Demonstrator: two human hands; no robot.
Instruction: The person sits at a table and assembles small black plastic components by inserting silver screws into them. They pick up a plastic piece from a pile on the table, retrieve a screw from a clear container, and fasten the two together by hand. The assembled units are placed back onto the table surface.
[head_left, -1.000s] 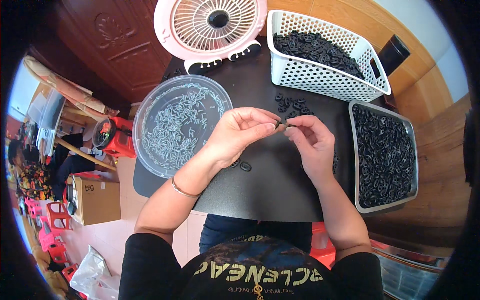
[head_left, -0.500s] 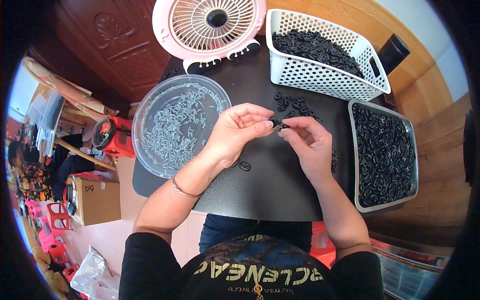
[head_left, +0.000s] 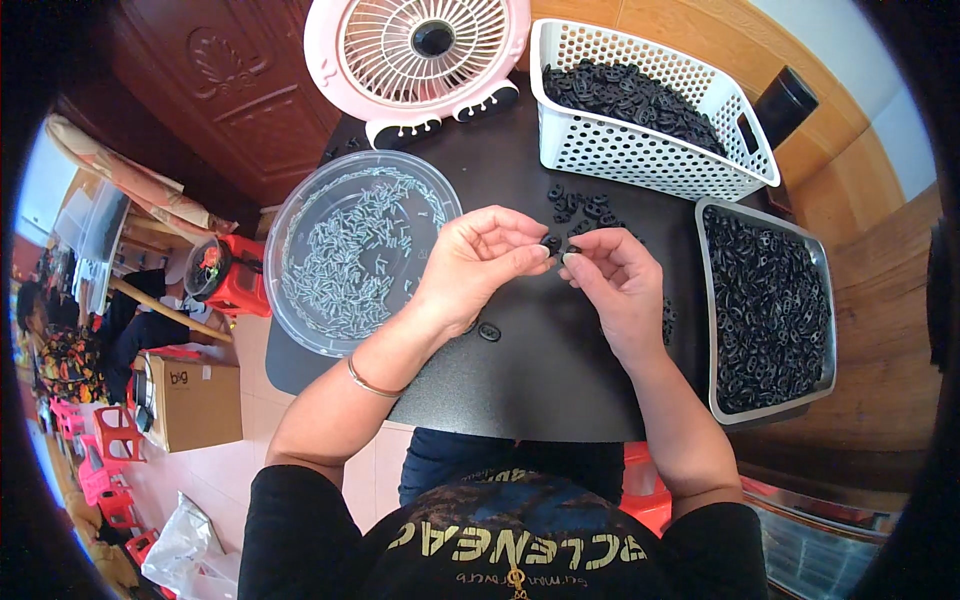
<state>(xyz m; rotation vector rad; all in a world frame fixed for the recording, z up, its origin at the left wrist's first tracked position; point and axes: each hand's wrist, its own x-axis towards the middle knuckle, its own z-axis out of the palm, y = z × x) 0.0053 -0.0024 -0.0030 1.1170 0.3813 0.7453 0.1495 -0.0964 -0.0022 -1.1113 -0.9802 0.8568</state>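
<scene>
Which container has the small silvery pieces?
The round clear tub at left; the white basket and grey tray both hold black parts.

There's room to pass over the near stretch of dark table (head_left: 530,392), but the left hand (head_left: 485,252) and right hand (head_left: 625,290) bar the middle. From where I stand, the round tub (head_left: 375,157) blocks the left, the metal tray (head_left: 709,310) the right, the white basket (head_left: 640,165) the far right.

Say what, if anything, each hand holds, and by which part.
The left hand pinches a small black piece near its edge; whether the right hand holds it too cannot be told.
</scene>
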